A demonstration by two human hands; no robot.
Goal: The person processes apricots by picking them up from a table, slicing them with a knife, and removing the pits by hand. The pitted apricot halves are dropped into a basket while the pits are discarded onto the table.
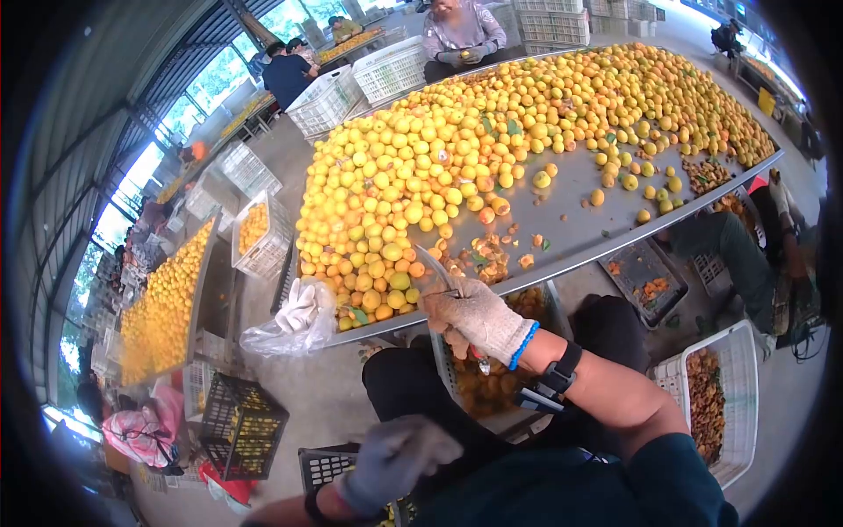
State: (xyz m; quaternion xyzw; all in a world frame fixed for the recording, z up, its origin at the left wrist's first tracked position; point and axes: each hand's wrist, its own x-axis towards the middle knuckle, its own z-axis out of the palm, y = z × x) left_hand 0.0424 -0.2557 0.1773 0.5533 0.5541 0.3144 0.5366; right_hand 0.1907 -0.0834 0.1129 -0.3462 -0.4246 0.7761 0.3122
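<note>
My right hand (479, 321), in a pale knit glove with a blue cuff, is closed around a knife. The thin curved blade (436, 266) points up and left over the near edge of the metal table (562, 230). Close beyond the blade lie a heap of yellow-orange round fruits (378, 193) and a small pile of cut pieces (483, 262). In a grey glove, my left hand (399, 461) hangs low before my body, above a black crate (323, 465); motion smears its fingers. Under my right hand stands a tub of fruit (562, 329), partly hidden.
White gloves in a plastic bag (307, 307) lie at the table's left corner. To my right is a white crate (746, 386) of brown scraps; a dark tray (645, 285) sits on the floor. Across the table sits a person (461, 39). A black crate (241, 426) stands left.
</note>
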